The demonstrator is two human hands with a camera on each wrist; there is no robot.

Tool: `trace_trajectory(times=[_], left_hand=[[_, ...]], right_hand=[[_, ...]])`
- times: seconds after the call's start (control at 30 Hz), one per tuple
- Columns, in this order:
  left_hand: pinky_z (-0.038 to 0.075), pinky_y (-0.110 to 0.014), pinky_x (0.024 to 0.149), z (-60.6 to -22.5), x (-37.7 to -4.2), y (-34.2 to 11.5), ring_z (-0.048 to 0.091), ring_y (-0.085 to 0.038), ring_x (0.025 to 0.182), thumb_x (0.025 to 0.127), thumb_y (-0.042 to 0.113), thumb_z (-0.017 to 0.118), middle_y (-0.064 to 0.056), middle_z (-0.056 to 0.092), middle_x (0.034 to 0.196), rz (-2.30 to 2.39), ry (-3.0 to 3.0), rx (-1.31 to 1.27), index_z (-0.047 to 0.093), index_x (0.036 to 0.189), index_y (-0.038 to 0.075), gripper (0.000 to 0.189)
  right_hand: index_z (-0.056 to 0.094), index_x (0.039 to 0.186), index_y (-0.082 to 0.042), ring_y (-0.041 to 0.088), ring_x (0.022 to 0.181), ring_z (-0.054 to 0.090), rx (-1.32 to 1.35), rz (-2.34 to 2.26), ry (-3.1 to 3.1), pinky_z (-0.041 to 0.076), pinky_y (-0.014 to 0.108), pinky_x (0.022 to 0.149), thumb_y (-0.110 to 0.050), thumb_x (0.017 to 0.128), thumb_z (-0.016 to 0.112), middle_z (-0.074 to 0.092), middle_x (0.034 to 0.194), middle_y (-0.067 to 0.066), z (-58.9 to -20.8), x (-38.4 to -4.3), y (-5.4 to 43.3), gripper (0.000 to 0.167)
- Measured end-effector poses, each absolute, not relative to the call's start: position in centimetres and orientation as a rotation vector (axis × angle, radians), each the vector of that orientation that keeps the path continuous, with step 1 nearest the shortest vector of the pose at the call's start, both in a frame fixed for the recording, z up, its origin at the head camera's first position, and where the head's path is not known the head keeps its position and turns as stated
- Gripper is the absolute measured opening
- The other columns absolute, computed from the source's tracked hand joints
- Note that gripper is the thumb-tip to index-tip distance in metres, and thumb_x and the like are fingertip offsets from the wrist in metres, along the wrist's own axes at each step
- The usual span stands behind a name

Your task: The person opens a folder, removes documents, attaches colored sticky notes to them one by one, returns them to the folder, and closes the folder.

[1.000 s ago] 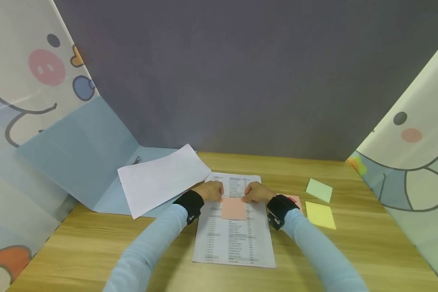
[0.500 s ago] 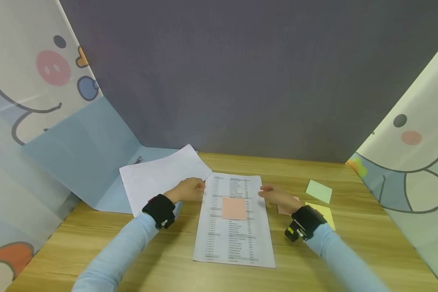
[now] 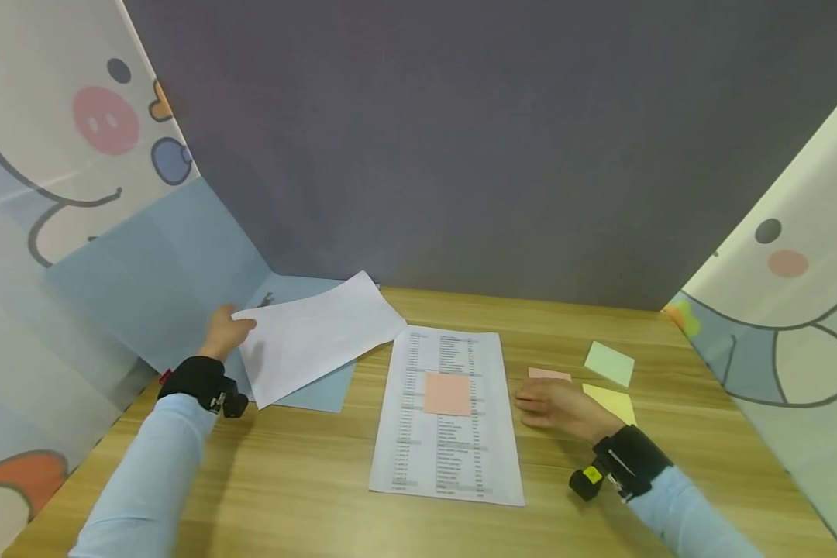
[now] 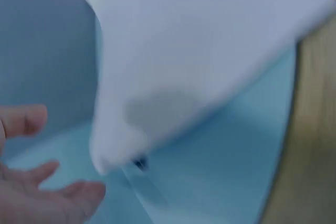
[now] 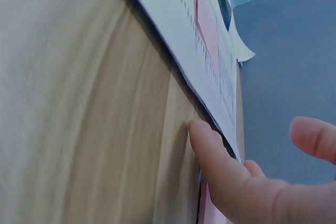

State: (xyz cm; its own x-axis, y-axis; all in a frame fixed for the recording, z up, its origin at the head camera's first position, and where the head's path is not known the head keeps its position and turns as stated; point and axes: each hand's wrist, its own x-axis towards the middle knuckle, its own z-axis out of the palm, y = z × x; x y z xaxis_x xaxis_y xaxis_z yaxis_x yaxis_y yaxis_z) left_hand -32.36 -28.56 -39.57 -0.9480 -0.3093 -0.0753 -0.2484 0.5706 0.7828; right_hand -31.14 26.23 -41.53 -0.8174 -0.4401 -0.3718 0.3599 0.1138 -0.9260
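Note:
My left hand point(image 3: 227, 333) is at the left edge of a blank white sheet point(image 3: 321, 333), which lies askew on an opened blue folder point(image 3: 324, 394). In the left wrist view its thumb and fingers point(image 4: 84, 195) are spread apart beside the sheet's corner, with nothing between them. A printed list point(image 3: 446, 457) lies flat in the middle of the table, bearing a pink sticky note point(image 3: 448, 394). Just right of the list, my right hand point(image 3: 561, 407) is low over the table, fingers loosely extended and holding nothing. It partly covers a pink pad point(image 3: 549, 373).
Near the right hand lie a yellow sticky pad point(image 3: 612, 403) and a pale green one point(image 3: 610, 363). The folder's cover point(image 3: 174, 271) leans up on the left. A metal clip point(image 3: 266, 299) shows inside the folder. A grey panel point(image 3: 460, 155) stands behind the wooden table point(image 3: 321, 480).
Both hands have left the pink note, which stays on the list. My left hand has moved left to the blank sheet's edge; my right hand has moved right, off the list.

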Motion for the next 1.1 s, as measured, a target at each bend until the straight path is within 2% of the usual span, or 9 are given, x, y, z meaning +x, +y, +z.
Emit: trace_trajectory(times=[0.1,0.13,0.2,0.33,0.47,0.63,0.8,1.0,1.1], left_hand=[[0.025,-0.059,0.103,-40.3,-32.5,-30.1,0.021,-0.054,0.128,0.094,0.015,0.040,-0.039,0.012,0.142,-1.305,-2.737,0.554,0.006,0.139,-0.015,0.064],[0.027,-0.059,0.102,-40.7,-32.6,-30.5,0.023,-0.054,0.127,0.094,0.015,0.039,-0.039,0.015,0.141,-1.282,-2.746,0.573,0.007,0.139,-0.015,0.063],[0.029,-0.058,0.101,-41.2,-32.7,-31.1,0.027,-0.053,0.125,0.094,0.014,0.039,-0.039,0.021,0.139,-1.244,-2.746,0.611,0.010,0.139,-0.015,0.061],[0.033,-0.056,0.100,-42.0,-33.3,-31.8,0.033,-0.050,0.124,0.093,0.017,0.040,-0.037,0.029,0.137,-1.202,-2.739,0.646,0.016,0.138,-0.015,0.060],[0.037,-0.054,0.097,-42.4,-33.7,-31.6,0.039,-0.048,0.121,0.092,0.018,0.043,-0.036,0.036,0.133,-1.168,-2.720,0.654,0.024,0.136,-0.015,0.059],[0.045,-0.051,0.087,-42.9,-33.7,-31.2,0.048,-0.047,0.111,0.089,0.017,0.047,-0.034,0.047,0.125,-1.067,-2.639,0.728,0.035,0.132,-0.014,0.054],[0.048,-0.047,0.077,-43.0,-33.5,-30.8,0.053,-0.044,0.101,0.092,0.017,0.047,-0.031,0.055,0.117,-0.997,-2.542,0.747,0.049,0.123,-0.012,0.043],[0.049,-0.044,0.074,-41.5,-33.4,-29.9,0.051,-0.041,0.097,0.094,0.018,0.048,-0.029,0.055,0.116,-0.976,-2.521,0.641,0.053,0.121,-0.006,0.037],[0.051,-0.039,0.064,-41.3,-33.4,-29.8,0.053,-0.037,0.090,0.095,0.024,0.048,-0.027,0.057,0.112,-0.939,-2.507,0.557,0.056,0.118,-0.004,0.038]], right_hand=[[0.017,0.139,0.011,0.024,0.114,0.052,-0.038,-1.777,1.797,0.042,0.041,0.098,-0.010,0.098,0.034,0.039,0.134,0.029,-41.7,-30.9,26.0,0.049],[0.012,0.140,0.011,0.027,0.119,0.049,-0.039,-1.772,1.796,0.041,0.042,0.099,-0.011,0.099,0.032,0.032,0.138,0.031,-41.7,-30.8,25.9,0.051],[0.010,0.141,0.011,0.029,0.123,0.045,-0.015,-1.774,1.797,0.040,0.042,0.100,-0.014,0.100,0.030,0.026,0.142,0.031,-41.7,-30.8,25.6,0.052],[0.015,0.140,0.010,0.026,0.117,0.050,0.043,-1.801,1.792,0.040,0.042,0.100,-0.015,0.100,0.030,0.031,0.139,0.030,-41.8,-30.8,25.2,0.050],[0.023,0.136,0.011,0.019,0.107,0.055,0.093,-1.855,1.764,0.043,0.039,0.097,-0.013,0.098,0.036,0.044,0.128,0.023,-42.0,-30.8,24.8,0.046],[0.031,0.133,0.012,0.017,0.102,0.057,0.078,-1.867,1.729,0.045,0.035,0.095,-0.008,0.096,0.042,0.054,0.117,0.012,-42.2,-30.7,24.3,0.044],[0.026,0.138,0.010,0.017,0.101,0.058,0.011,-1.809,1.739,0.046,0.035,0.093,-0.003,0.093,0.047,0.057,0.120,0.012,-42.5,-30.6,23.9,0.051],[0.027,0.136,0.014,0.014,0.098,0.059,-0.043,-1.783,1.767,0.049,0.031,0.089,0.005,0.089,0.049,0.058,0.119,0.015,-43.0,-30.6,23.4,0.052],[0.030,0.134,0.015,0.014,0.095,0.061,-0.008,-1.795,1.788,0.050,0.031,0.086,0.007,0.088,0.050,0.060,0.115,0.016,-43.0,-30.6,23.0,0.050]])
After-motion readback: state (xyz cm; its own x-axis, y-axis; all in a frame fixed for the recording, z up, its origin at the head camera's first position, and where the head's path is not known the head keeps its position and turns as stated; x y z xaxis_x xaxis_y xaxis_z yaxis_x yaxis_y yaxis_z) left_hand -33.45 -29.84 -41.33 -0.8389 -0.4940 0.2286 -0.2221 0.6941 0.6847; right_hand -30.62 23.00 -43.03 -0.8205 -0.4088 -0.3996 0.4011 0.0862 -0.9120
